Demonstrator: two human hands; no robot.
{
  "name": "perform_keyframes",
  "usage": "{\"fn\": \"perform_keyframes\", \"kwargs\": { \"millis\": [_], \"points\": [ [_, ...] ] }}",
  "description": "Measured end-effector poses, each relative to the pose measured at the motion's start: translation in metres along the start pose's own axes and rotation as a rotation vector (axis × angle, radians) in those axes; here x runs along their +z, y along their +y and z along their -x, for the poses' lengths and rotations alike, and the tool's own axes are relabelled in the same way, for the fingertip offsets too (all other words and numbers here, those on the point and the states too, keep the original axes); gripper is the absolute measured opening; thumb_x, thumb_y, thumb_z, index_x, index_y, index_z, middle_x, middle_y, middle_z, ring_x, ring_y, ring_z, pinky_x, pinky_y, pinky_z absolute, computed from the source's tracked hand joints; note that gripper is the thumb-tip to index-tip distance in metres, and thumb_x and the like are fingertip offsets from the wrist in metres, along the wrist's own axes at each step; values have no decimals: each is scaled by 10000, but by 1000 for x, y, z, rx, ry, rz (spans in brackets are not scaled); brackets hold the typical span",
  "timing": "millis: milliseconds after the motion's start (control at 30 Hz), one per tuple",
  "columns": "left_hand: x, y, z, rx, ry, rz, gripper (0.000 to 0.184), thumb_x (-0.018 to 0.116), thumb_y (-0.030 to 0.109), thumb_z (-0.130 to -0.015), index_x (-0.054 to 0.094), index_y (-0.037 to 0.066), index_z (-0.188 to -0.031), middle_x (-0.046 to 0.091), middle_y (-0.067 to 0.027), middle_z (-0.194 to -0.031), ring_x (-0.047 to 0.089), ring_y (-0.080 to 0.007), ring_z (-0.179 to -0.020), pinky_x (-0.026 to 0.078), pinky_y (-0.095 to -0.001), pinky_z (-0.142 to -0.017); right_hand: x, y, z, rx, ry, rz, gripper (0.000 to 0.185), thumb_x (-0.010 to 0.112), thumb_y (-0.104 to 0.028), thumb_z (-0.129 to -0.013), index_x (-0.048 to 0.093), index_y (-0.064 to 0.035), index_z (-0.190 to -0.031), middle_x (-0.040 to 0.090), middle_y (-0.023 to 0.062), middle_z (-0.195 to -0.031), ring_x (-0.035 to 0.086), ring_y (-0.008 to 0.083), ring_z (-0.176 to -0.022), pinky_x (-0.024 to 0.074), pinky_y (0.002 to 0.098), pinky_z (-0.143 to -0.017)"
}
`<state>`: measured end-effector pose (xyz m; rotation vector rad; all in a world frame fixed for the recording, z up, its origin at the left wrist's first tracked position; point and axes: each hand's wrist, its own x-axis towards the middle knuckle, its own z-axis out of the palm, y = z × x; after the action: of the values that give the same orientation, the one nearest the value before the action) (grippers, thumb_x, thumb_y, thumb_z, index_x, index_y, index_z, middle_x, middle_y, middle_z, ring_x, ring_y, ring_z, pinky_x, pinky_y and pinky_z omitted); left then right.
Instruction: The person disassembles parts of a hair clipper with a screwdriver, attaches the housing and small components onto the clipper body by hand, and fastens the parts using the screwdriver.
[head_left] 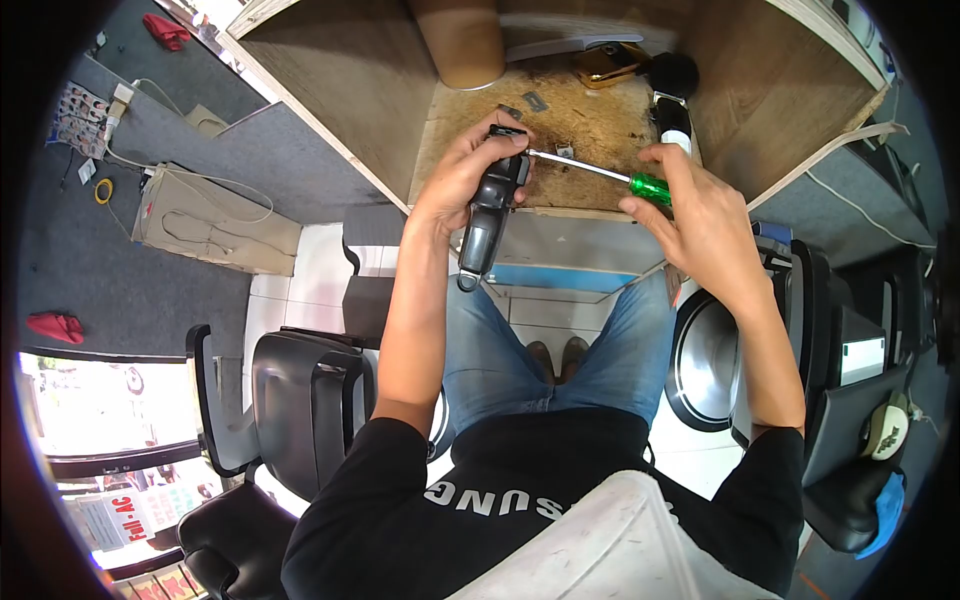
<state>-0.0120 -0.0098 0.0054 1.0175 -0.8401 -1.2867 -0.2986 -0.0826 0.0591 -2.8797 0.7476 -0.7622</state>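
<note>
My left hand (pixel 468 178) is wrapped round a black hair clipper (pixel 490 215), its hanging loop pointing down toward my lap. In my right hand (pixel 700 212) is a screwdriver (pixel 648 187) with a green see-through handle, gripped between thumb and fingers. Its metal shaft reaches left, and the tip meets the clipper's head end by my left thumb; the exact contact is too small to tell. Just beyond the shaft, a small metal piece (pixel 565 152) lies on the worn wooden board (pixel 600 115). Flat grey pieces (pixel 535 101) lie farther back on it.
Wooden side walls (pixel 330 90) enclose the board. Toward the back stand a brown cylinder (pixel 460 45), a pale comb (pixel 560 46), a gold-coloured device (pixel 608 65), a black brush (pixel 672 75) and a white-and-black bottle (pixel 674 128). Black chairs (pixel 310 410) flank me.
</note>
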Motion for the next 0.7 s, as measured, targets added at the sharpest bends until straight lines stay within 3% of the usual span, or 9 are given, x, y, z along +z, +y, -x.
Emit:
{"fn": "perform_keyframes", "kwargs": {
  "millis": [167,367,467,567,700],
  "points": [
    [-3,-1,-1,3,-35,-11,220,652,185,-1016,609,19,-1153,641,-143,-846,617,-188,-692,511,-305,-542,2,9,0,-145,91,96,268,755,-217,-968,599,-67,-1125,634,138,-949,706,325,-824,566,438,-669],
    [-2,-3,-2,11,-11,-25,213,651,180,-1017,609,20,-1151,640,-143,-838,614,-188,-680,512,-310,-544,-7,-3,-4,94,-128,87,301,748,-224,-974,608,-23,-1149,646,141,-967,699,336,-903,574,447,-724],
    [0,-2,-1,17,-3,-31,213,649,178,-1017,607,18,-1152,640,-144,-832,612,-186,-676,513,-308,-544,-3,-2,-3,10,-53,-25,314,753,-227,-970,601,-21,-1152,650,144,-1016,709,328,-889,585,434,-727],
    [-2,0,-1,3,-12,-11,214,647,177,-1017,603,18,-1154,641,-146,-828,610,-187,-671,512,-307,-544,6,11,3,-107,-33,143,320,747,-232,-975,596,-19,-1160,662,144,-1021,721,332,-834,588,419,-727],
    [-3,-2,-1,20,-34,-21,213,645,178,-1017,601,23,-1157,644,-153,-827,606,-193,-651,509,-307,-541,-5,1,-3,-91,19,110,329,737,-232,-982,588,4,-1156,666,135,-952,718,350,-774,582,429,-686]
  ]
}}
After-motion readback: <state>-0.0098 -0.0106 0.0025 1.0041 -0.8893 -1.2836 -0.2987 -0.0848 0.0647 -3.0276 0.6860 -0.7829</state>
